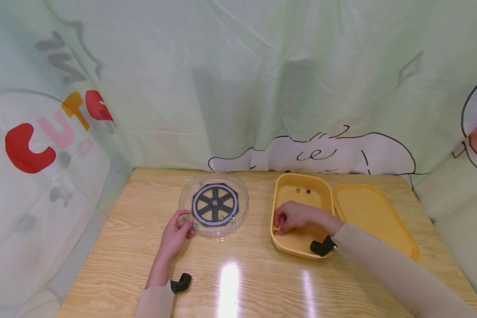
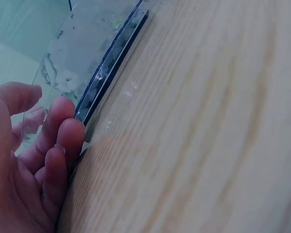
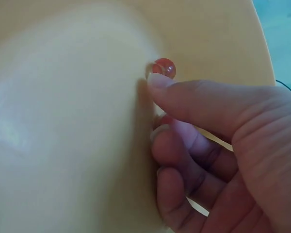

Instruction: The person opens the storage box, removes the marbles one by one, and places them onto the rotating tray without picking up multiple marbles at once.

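Observation:
My left hand [image 1: 175, 234] holds the near-left rim of a clear round dish [image 1: 244, 207], its wall passing between thumb and fingers in the left wrist view. Several greenish glass marbles [image 1: 221, 217] lie inside the dish. Over on the right, my right hand [image 1: 296, 217] reaches down into a yellow tray [image 1: 274, 198], fingers bent, at the left wall. A red-orange marble [image 3: 164, 69] sits right at the thumb tip. Another reddish spot shows between thumb and fingers; I cannot tell whether it is a held marble.
A green marble [image 1: 298, 190] and a dark purple marble [image 1: 308, 191] lie at the tray's far end. Beside the tray lies a flat yellow lid [image 1: 375, 218]. Under the clear dish shows a black spoked wheel shape [image 1: 202, 190]. A printed curtain [image 1: 242, 88] hangs behind the wooden table [image 1: 115, 260].

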Demonstrator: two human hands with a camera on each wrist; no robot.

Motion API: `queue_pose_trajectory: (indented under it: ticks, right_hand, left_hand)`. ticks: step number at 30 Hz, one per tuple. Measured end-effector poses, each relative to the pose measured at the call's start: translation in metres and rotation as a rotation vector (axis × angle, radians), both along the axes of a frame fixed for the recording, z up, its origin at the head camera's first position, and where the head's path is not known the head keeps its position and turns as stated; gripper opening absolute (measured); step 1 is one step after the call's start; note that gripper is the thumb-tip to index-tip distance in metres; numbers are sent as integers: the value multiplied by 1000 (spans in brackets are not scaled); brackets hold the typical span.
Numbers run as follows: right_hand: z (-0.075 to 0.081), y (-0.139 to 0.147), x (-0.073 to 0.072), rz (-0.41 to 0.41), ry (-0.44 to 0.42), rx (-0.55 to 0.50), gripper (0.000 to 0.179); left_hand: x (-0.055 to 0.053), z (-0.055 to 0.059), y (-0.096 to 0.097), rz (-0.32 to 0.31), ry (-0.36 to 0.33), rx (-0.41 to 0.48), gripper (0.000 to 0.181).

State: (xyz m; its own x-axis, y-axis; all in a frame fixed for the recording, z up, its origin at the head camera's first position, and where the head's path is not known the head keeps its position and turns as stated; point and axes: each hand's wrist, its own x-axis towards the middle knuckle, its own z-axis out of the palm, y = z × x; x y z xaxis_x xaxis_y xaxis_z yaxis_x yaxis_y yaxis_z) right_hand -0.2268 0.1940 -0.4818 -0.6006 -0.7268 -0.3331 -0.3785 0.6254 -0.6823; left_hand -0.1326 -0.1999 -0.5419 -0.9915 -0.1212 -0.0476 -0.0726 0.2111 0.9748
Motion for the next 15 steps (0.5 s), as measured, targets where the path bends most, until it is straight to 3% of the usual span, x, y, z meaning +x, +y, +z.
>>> queue_pose_trajectory:
  ticks: [10,15]
  right_hand:
    - [-3,1,-3,8,8,-13,24]
    - [-5,2,-5,22,36,-24,16]
  left_hand:
    - [1,-1,-1,-3,12,-3,25]
    - [0,-3,-1,-4,11,2,25]
